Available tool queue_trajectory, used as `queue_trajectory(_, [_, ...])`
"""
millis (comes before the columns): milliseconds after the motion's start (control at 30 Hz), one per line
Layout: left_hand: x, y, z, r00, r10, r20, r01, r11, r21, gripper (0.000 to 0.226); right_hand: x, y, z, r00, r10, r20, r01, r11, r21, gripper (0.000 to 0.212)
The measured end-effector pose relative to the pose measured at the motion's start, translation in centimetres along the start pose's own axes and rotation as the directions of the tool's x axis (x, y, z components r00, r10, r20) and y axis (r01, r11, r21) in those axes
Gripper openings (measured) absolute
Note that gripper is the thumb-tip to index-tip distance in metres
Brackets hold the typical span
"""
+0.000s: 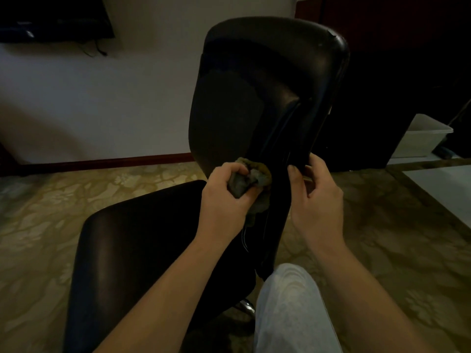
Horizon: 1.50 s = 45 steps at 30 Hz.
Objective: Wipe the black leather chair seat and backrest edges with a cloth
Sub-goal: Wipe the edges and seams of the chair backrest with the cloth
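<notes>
Seemingly mid-task — left hand grips bunched cloth against lower backrest edge; right hand clasps same edge — seat progress unclear.

The backrest and seat are glossy black leather, and the cloth is olive-yellow with grey-blue patches. The floor carries a leafy pattern in olive-gold and pale cream, edged by a reddish-brown skirting board. The trouser leg is pale grey-white with faint swirls; the plastic box is white.
</notes>
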State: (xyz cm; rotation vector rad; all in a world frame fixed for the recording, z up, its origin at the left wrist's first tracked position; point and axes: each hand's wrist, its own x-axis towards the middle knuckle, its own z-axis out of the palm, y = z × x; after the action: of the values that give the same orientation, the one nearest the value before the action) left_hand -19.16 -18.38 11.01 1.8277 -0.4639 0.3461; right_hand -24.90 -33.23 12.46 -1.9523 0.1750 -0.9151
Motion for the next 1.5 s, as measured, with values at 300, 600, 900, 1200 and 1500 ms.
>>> queue_trajectory(300, [-2.6, -1.7, -0.6, 0.996, -0.086, -0.011, 0.086, 0.996, -0.036, 0.03, -0.2, 0.5, 0.7, 1.0, 0.015, -0.014, -0.015, 1.0, 0.02, 0.04])
queue_trajectory(600, [-0.5, -0.4, 0.6, 1.0, 0.01, -0.024, -0.011, 0.999, -0.03, 0.035, 0.1, 0.7, 0.2, 1.0, 0.014, 0.025, -0.014, 1.0, -0.003, 0.036])
queue_trajectory(900, [-2.6, -2.2, -0.7, 0.998, -0.046, -0.036, 0.046, 0.999, 0.009, 0.03, -0.2, 0.5, 0.5, 1.0, 0.005, -0.001, -0.005, 1.0, -0.01, 0.038])
queue_trajectory(1200, [-1.2, -1.8, 0.0, 0.999, -0.047, -0.018, 0.046, 0.999, -0.025, 0.035, -0.3, 0.3, 0.6, 1.0, 0.015, -0.001, -0.015, 1.0, 0.004, 0.04])
queue_trajectory(1500, [-4.4, -4.7, -0.8, 0.992, -0.123, 0.033, 0.12, 0.989, 0.088, 0.028, -0.5, 0.4, 0.8, 1.0, 0.007, -0.014, -0.007, 1.0, 0.002, 0.038])
